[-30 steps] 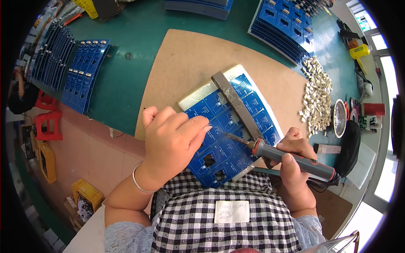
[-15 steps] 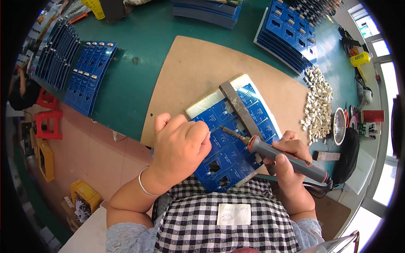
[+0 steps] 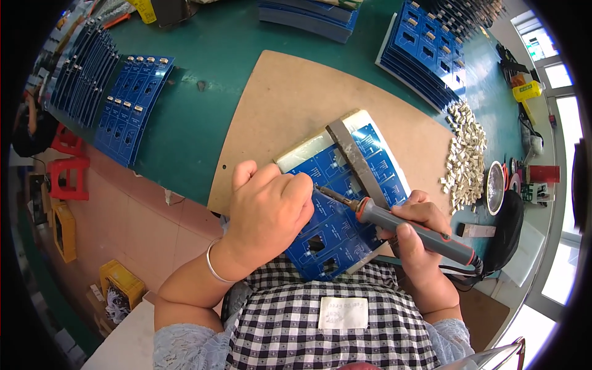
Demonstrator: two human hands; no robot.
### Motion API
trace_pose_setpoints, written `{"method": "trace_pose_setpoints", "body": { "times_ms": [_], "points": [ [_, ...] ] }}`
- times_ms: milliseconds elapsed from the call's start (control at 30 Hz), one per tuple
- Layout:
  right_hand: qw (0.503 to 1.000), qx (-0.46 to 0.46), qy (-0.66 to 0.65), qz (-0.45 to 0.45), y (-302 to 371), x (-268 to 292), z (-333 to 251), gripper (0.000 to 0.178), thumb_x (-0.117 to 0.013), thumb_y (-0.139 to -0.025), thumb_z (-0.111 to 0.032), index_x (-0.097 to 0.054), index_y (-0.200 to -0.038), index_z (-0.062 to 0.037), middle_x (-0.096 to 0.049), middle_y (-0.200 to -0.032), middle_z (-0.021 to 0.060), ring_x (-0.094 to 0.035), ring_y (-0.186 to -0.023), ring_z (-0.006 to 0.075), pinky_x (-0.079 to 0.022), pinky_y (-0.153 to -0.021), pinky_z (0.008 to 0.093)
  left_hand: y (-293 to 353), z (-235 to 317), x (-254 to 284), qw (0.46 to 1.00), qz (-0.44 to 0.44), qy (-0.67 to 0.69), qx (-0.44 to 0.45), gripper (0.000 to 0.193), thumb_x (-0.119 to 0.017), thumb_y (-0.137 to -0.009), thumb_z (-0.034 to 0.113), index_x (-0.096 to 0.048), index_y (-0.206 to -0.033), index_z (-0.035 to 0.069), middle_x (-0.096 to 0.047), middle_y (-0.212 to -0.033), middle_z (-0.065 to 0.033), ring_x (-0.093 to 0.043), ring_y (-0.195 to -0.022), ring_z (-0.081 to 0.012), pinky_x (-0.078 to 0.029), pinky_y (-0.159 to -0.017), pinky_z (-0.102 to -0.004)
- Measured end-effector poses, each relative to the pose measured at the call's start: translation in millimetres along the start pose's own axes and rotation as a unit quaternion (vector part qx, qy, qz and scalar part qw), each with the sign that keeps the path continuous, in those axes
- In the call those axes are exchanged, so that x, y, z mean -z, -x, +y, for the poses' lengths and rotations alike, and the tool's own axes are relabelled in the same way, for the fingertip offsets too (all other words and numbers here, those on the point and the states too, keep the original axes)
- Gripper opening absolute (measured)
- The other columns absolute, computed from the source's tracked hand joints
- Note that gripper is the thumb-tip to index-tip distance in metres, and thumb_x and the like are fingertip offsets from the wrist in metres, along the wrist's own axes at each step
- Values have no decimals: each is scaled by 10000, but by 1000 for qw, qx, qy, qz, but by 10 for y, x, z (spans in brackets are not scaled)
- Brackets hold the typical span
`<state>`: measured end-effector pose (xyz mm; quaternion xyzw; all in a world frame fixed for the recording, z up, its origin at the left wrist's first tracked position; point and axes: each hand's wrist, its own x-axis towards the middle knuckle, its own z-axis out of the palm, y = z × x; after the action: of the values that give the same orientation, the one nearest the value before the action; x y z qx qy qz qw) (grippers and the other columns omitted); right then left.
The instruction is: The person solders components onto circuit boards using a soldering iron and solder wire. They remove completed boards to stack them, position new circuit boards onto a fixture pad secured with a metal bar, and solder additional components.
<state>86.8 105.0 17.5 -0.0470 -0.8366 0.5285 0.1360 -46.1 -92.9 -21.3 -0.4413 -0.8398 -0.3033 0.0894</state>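
Observation:
My right hand grips the grey handle of a soldering iron, its cord trailing off to the right. The iron's tip reaches down-left over a blue circuit board panel, ending just beside the fingers of my left hand. That hand is closed in a pinch above the board's left part; whatever lies between its fingertips is hidden. The panel rests tilted on a pale, flat block. Across the panel's upper part lies a dark metal bar.
Beneath is a brown board on a green table. Small pale metal parts are heaped at right beside a metal bowl. Stacked blue panels stand at back right, others at left.
The iron's tip has shifted slightly left, closer to my left fingers. My left hand stays pinched in nearly the same place. The whole view has shifted a little.

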Motion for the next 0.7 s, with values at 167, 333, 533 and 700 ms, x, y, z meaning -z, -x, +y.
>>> {"method": "trace_pose_setpoints", "body": {
  "times_ms": [167, 333, 533, 700],
  "points": [
    [999, -10, -23, 24, 35, 15, -10, 200, -626, -824, -176, -611, -942, -16, -683, -664, 50, -575, -615, 89, -318, -873, 327, 2, 32, -19, 1000, -3, 0, -3, 218, -682, -668, 18, -498, -687, 134, -477, -560, 33, -462, -575, -167, -289, -674, -338],
    [1000, -16, -17, 19, 40, 27, -11, 204, -622, -823, -180, -609, -938, -12, -678, -653, 49, -559, -601, 89, -316, -870, 325, -12, 35, -41, 1000, -2, 1, -3, 229, -685, -654, 21, -487, -675, 134, -468, -552, 31, -456, -567, -166, -290, -674, -338],
    [1000, -26, -8, 14, 13, 15, -14, 197, -620, -818, -168, -609, -938, -12, -675, -649, 45, -554, -599, 88, -320, -867, 325, -76, 9, -29, 999, -35, -5, 13, 219, -669, -663, 27, -477, -665, 132, -459, -536, 25, -453, -558, -171, -291, -676, -340],
    [1000, -16, -3, 18, -5, -8, -6, 187, -617, -821, -163, -610, -934, -14, -673, -649, 45, -555, -600, 86, -324, -865, 326, -141, -18, -21, 999, -29, -6, 17, 204, -664, -674, 37, -485, -662, 134, -464, -533, 27, -458, -554, -171, -291, -675, -342]
  ]
}}
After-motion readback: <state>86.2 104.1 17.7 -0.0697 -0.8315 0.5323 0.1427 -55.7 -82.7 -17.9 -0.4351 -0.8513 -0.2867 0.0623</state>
